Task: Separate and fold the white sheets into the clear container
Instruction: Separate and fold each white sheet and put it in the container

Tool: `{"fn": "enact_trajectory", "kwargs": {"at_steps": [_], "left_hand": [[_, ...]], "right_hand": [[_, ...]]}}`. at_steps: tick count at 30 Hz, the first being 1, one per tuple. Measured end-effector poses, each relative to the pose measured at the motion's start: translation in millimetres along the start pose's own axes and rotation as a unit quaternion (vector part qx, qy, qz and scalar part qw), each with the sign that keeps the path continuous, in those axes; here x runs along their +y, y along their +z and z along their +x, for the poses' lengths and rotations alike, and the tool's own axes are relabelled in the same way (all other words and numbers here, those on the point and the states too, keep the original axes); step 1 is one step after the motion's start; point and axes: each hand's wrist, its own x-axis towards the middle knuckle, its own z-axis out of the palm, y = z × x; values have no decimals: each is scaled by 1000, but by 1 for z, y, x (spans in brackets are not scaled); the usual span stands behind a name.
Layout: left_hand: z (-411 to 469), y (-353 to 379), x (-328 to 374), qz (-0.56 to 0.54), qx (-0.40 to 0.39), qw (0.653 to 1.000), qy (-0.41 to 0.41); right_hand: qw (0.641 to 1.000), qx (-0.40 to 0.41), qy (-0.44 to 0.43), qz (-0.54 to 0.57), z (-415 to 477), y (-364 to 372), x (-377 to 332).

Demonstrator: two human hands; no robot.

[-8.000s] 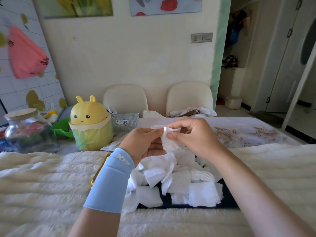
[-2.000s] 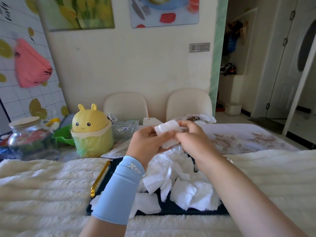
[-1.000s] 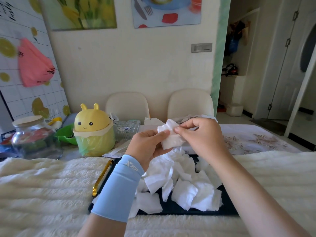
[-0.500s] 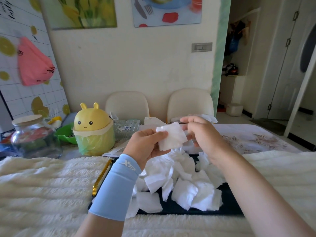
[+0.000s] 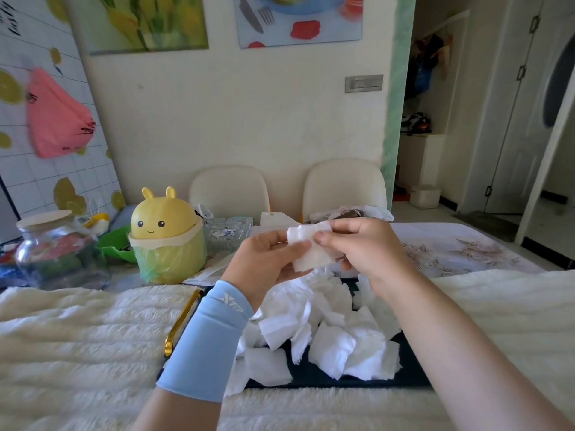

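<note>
Since half a second ago the right hand [image 5: 367,253] has closed in on the white sheet [image 5: 311,251]. Its thumb now lies across the front, where before only the left hand [image 5: 267,259] held the sheet flat. Each grip pinches it between thumb and fingers, the left at the lower left edge and the right at the upper right. The top edge is bunched into folds, and the sheet hangs in the air above the pile of white sheets [image 5: 326,331].

Nearest me, both forearms are cut off by the bottom edge. The light blue sleeve [image 5: 208,343] on the left one hides the left end of the dark tray [image 5: 342,382], and the right forearm hides its right end. The pile covers most of the tray. A gold bar [image 5: 183,321] lies just beside the tray, its lower end behind the sleeve; I cannot tell what it is.

A fluffy cream cover [image 5: 77,337] spans the near tabletop, with floral cloth [image 5: 451,253] beyond it. Farther back stand a yellow bunny bin [image 5: 165,234], a glass jar [image 5: 56,250] and a green bowl [image 5: 116,247]. A clear glass dish [image 5: 227,231] is partly behind the left hand. Two cream chairs [image 5: 230,188] stand at the wall.
</note>
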Motion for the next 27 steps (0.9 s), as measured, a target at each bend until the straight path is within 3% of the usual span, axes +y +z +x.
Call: {"fn": "enact_trajectory", "kwargs": {"at_steps": [3,8,13,20,22,25,27], "left_hand": [[3,-1,0,-90,10,995,-28],[7,-4,-5,-77,97,992,-25],[3,-3,-2,-58,30,997,-37],[3,-3,2,-54,-43,997,-47],[2,-5,1,-24,-65,997,-30],[3,-10,-2,51,-52,997,-11],[5,-15,-4,91,-21,996,-10]], "right_hand": [[999,8,20,35,2,-4,-2],[998,7,-4,57,5,-13,-7],[996,-72,-21,51,0,-11,-11],[998,-14,-42,-53,2,-2,-1],[999,-31,-10,-42,3,-2,-1],[994,-88,61,29,3,-4,0],[995,-75,57,18,4,-5,2]]}}
